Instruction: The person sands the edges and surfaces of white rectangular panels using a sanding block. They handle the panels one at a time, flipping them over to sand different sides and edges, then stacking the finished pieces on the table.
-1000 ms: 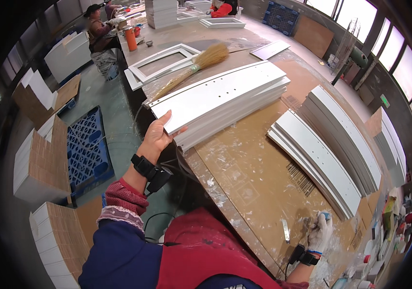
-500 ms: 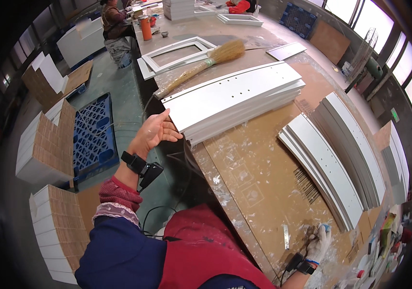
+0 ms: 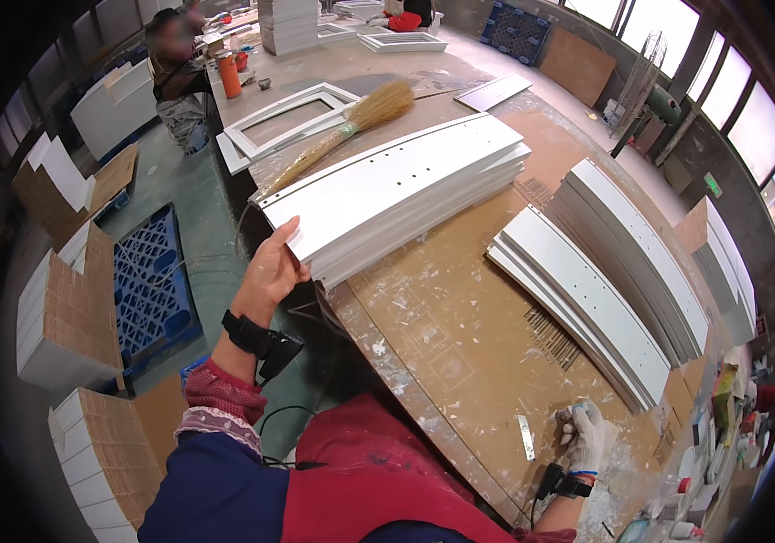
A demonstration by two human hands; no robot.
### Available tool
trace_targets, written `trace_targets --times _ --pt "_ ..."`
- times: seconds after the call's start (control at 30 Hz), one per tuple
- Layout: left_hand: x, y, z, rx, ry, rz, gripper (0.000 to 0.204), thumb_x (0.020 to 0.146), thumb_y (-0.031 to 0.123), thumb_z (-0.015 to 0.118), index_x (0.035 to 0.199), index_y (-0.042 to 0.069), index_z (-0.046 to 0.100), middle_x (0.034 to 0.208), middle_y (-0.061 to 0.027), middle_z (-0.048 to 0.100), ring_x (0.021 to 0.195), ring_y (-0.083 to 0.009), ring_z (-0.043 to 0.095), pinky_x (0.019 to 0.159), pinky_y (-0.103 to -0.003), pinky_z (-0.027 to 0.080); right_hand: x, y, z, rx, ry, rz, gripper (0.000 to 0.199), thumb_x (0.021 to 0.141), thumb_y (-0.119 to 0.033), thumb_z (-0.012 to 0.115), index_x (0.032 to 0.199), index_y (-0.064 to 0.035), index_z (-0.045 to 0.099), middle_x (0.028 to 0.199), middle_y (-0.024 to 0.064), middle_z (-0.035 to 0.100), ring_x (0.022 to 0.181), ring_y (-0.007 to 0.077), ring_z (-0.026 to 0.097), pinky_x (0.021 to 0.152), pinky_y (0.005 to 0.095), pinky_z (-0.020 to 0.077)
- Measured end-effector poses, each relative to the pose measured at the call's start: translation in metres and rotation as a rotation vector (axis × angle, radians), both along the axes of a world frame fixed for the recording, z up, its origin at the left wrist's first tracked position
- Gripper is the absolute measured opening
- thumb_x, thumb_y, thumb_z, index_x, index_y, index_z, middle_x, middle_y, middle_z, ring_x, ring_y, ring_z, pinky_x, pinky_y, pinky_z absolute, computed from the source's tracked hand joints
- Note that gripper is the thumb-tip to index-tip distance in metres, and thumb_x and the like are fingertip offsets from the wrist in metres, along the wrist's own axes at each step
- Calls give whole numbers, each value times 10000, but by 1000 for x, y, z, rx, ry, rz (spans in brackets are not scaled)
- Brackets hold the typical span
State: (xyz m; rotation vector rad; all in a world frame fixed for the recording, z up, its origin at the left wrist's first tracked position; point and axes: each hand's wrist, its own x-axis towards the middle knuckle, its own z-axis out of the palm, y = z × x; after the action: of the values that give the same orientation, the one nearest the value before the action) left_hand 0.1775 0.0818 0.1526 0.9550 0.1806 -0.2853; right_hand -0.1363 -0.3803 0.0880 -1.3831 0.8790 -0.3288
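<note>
- Head view: left hand (image 3: 272, 270), nearer, thumb and fingers pinching the end of white panel stack (image 3: 397, 185).
- Long axis: forward-right from that hand.
- Right hand (image 3: 589, 436): gloved, curled, contents unclear.

Brown cardboard (image 3: 433, 335) covers part of the long table (image 3: 315, 68). 1 stack of white boards (image 3: 397, 181) reaches its left edge, near a broom (image 3: 386, 101), white frames (image 3: 244, 143) and an orange cylinder (image 3: 228, 74); 2 more stacks (image 3: 587, 290) and a pale panel (image 3: 493, 92) lie toward the right edge.
</note>
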Motion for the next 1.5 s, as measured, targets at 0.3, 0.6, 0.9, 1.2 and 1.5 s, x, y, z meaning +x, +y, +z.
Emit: trace_targets --times 0.3,0.6,0.9,1.2,1.5 --pt "-11 -24 9 -84 -192 -7 338 867 175 578 1134 -21 510 974 -115 611 821 -254 648 495 -364 574 9 26 49 -1174 747 -43 447 865 -350 551 1132 9 562 865 216 659 758 268 657 638 388 480" --pt "-82 -84 -6 317 -609 -76 344 859 79 574 1160 -68 500 1027 -148 594 778 -212 633 588 -307 563 205 126 82 334 -470 491 976 829 -683 459 1438 -4 112 1457 290 152 1305 426 288 895 537 450" --pt "-154 -87 -8 1215 -1700 -124 365 815 41 492 1168 12 582 1263 -151 557 1138 -368 549 569 -281 516 229 171 35 1036 -937 635 816 848 -699 365 1392 -93 324 1296 256 439 1018 476 557 681 530 579" --pt "-158 -93 -17 1219 -1768 -124 341 822 116 523 1151 88 609 1321 -63 520 1246 -337 453 699 -305 503 227 186 59 1099 -1154 726 596 941 -440 414 1386 -53 328 1371 230 375 1116 415 513 699 431 603" --pt "-161 -71 -32 791 -1423 -398 576 735 238 747 1226 25 534 1424 -217 332 1337 -387 290 1051 -465 326 227 200 56 1127 -1086 746 546 936 -371 448 1365 -46 356 1333 215 425 1111 386 520 729 423 580"
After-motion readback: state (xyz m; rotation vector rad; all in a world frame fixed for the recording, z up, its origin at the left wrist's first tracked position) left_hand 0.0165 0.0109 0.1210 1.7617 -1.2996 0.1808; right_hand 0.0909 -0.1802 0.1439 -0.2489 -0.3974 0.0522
